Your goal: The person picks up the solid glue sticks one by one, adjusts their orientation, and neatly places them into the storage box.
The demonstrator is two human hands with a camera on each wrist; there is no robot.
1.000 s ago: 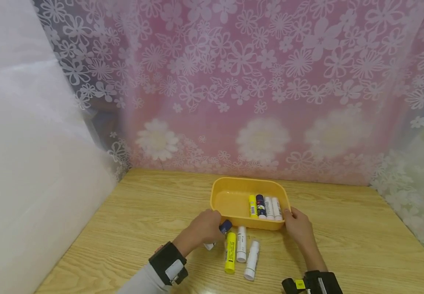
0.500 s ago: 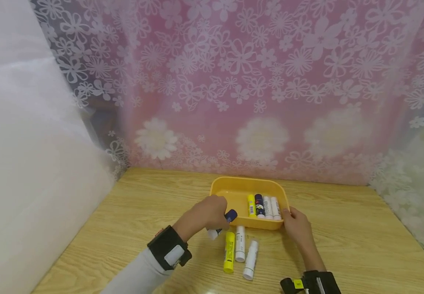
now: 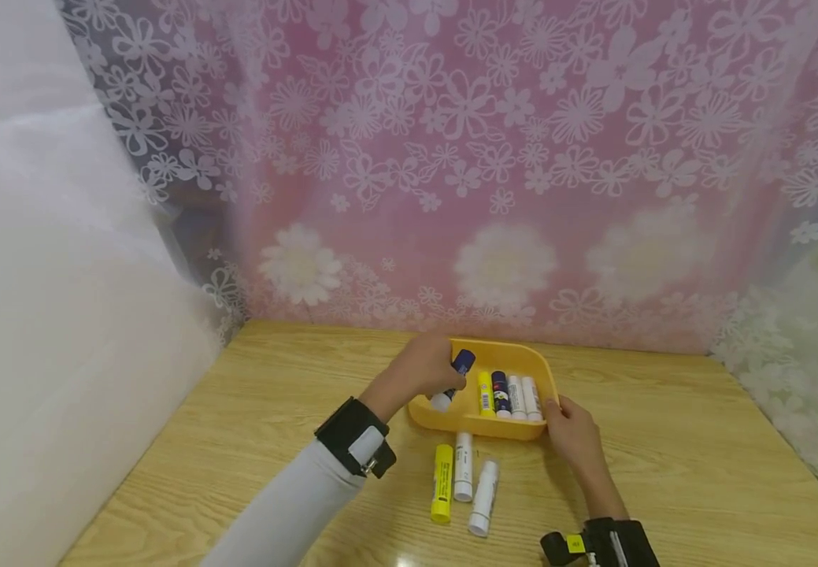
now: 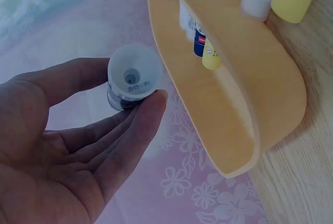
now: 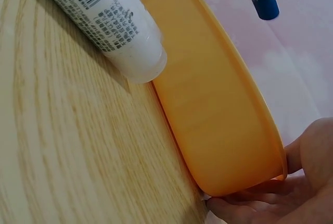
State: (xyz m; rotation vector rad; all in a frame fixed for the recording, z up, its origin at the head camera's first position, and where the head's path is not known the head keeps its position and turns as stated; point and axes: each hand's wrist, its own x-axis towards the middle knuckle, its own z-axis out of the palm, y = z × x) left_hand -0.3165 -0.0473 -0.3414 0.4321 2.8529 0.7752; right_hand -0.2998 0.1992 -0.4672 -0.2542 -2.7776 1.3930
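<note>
In the head view my left hand point(image 3: 426, 366) pinches a glue stick point(image 3: 463, 362) with a navy cap and white base, above the left part of a yellow plastic bin point(image 3: 501, 429). The left wrist view shows the white base point(image 4: 134, 73) of this glue stick between thumb and fingers, apart from the bin wall point(image 4: 276, 88). My right hand point(image 3: 575, 437) grips the bin at its front right corner, thumb at the rim. Inside, at the bin's right end, a yellow glue stick point(image 3: 485, 394), a navy one point(image 3: 501, 395) and two white ones point(image 3: 524, 399) lie side by side.
On the wooden table point(image 3: 295, 441) before the bin lie a yellow glue stick point(image 3: 442, 484), a white glue stick point(image 3: 464, 468) and another white glue stick point(image 3: 483, 500). A pink flowered curtain point(image 3: 394, 197) hangs behind, with a white sheet point(image 3: 61, 315) at the left.
My left hand has lifted the navy-capped glue stick from the table in front of the bin, moving up and forward over the bin. My right hand keeps its grip on the corner.
</note>
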